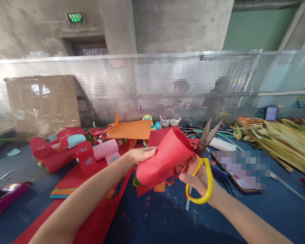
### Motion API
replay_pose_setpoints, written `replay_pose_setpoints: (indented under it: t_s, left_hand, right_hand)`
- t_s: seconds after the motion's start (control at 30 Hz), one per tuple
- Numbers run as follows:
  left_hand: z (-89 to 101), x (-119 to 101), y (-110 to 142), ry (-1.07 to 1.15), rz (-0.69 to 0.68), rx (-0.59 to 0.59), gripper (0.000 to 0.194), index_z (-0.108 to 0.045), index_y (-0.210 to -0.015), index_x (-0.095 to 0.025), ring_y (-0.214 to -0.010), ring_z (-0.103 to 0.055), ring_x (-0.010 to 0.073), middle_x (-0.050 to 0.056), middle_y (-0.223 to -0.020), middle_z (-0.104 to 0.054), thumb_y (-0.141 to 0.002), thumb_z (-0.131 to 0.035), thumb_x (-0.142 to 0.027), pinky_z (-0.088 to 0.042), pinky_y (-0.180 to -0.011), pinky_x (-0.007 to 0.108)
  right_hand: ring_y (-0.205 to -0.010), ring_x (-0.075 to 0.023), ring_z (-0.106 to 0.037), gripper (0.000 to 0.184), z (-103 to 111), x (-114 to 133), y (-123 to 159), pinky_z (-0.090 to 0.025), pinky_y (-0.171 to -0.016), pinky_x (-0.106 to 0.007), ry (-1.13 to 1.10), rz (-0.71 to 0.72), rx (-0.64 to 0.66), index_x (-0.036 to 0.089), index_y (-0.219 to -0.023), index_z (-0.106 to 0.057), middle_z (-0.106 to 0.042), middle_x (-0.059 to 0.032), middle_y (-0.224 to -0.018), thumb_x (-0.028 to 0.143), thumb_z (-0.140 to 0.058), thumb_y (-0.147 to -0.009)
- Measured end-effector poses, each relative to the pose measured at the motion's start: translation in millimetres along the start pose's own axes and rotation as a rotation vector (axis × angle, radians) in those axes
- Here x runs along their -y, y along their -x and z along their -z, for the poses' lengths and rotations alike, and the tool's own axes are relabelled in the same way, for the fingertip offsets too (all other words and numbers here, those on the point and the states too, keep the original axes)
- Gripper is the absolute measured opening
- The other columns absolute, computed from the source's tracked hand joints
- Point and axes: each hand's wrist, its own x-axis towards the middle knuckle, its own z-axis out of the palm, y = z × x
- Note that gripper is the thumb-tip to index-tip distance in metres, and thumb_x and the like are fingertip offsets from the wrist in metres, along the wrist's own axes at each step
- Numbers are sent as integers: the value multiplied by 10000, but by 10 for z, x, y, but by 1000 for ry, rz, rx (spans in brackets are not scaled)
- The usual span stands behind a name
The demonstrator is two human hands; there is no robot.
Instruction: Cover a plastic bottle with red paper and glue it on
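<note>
Paper tube [165, 157], red, sits between our hands above the dark blue worktop [144, 217], its long axis slanting from lower left to upper right, open mouth facing up and right. Our left hand [142, 155] grips its left side, thumb on top. In our right hand [194, 177], near the tube's mouth, we hold scissors [205, 163], yellow loop low, parted blades pointing upward.

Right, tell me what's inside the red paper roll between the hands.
Something shiny and green shows at the lower end of the red roll. Its upper opening shows only shadowed red; the paper covers anything further in.
</note>
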Motion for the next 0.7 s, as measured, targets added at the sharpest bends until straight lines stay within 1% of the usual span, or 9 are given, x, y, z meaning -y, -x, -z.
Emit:
replay_pose_setpoints:
  t_s: [0.07, 0.13, 0.2, 0.27, 0.4, 0.5, 0.57, 0.63, 0.7]
  left_hand:
    - [-119, -22, -43, 48, 29, 34, 871, -672, -1075, -165, -901, -694, 285, 131, -983, -737, -605, -510, -880, -543, -795, 373]
    - [-210, -75, -65, 101, 57, 54, 851, -642, -1128, -152, -946, -682, 283, 143, -1062, -715, -633, -550, -838, -534, -823, 368]
    - [-278, -144, -69, 124, 60, 62, 829, -616, -1166, -141, -950, -676, 276, 146, -1090, -702, -662, -574, -798, -528, -829, 363]
    - [-332, -209, -65, 89, 39, 53, 778, -602, -1181, -132, -923, -675, 267, 145, -1081, -699, -707, -584, -749, -532, -797, 356]
    - [-429, -269, -65, -40, -14, -16, 650, -591, -1167, -129, -906, -664, 259, 140, -1092, -686, -776, -596, -649, -535, -747, 347]
    - [-500, -262, -78, -107, -36, -94, 624, -581, -1156, -123, -949, -651, 280, 146, -1115, -677, -803, -567, -637, -530, -794, 390]
    - [-539, -266, -84, -152, -47, -149, 620, -571, -1170, -122, -1002, -635, 302, 148, -1139, -670, -807, -567, -624, -513, -854, 428]
    - [-570, -289, -82, -193, -70, -192, 624, -539, -1232, -140, -1077, -606, 316, 144, -1204, -644, -811, -577, -599, -481, -927, 455]
    - [-591, -322, -72, -224, -86, -228, 670, -473, -1311, -161, -1122, -583, 322, 148, -1281, -596, -802, -600, -577, -459, -966, 467]
  right_hand:
    - [-1144, -301, -599, 517, 23, 30, 13, -432, -1009, -502, 61, 37, -33, 279, -1180, -593, -721, -80, -1044, 462, -720, -713]
    - [-1150, -301, -597, 520, 64, 46, 25, -418, -1027, -505, 100, 52, -102, 269, -1199, -588, -729, -82, -1041, 460, -712, -732]
    - [-1130, -304, -610, 539, 103, 37, 32, -424, -1024, -503, 89, 46, -191, 261, -1197, -593, -734, -83, -1037, 477, -724, -721]
    - [-1099, -309, -628, 554, 138, -4, 28, -433, -1014, -506, 61, 14, -279, 256, -1178, -607, -739, -82, -1030, 503, -738, -700]
    - [-1046, -326, -651, 573, 186, -99, -15, -462, -983, -512, -15, 2, -398, 240, -1083, -653, -751, -76, -971, 523, -793, -604]
    - [-1003, -317, -666, 476, 188, -85, -34, -501, -936, -490, -94, -8, -461, 231, -990, -680, -747, -69, -989, 469, -812, -599]
    - [-997, -309, -665, 414, 180, -48, -30, -490, -949, -485, -105, -32, -490, 222, -934, -691, -741, -66, -1011, 440, -814, -605]
    - [-1011, -308, -655, 400, 171, -18, -22, -475, -966, -484, -93, -49, -515, 216, -909, -696, -736, -66, -1020, 434, -818, -597]
    - [-1008, -309, -652, 422, 162, -9, -20, -483, -949, -480, -85, -63, -538, 215, -904, -695, -736, -66, -1002, 438, -827, -572]
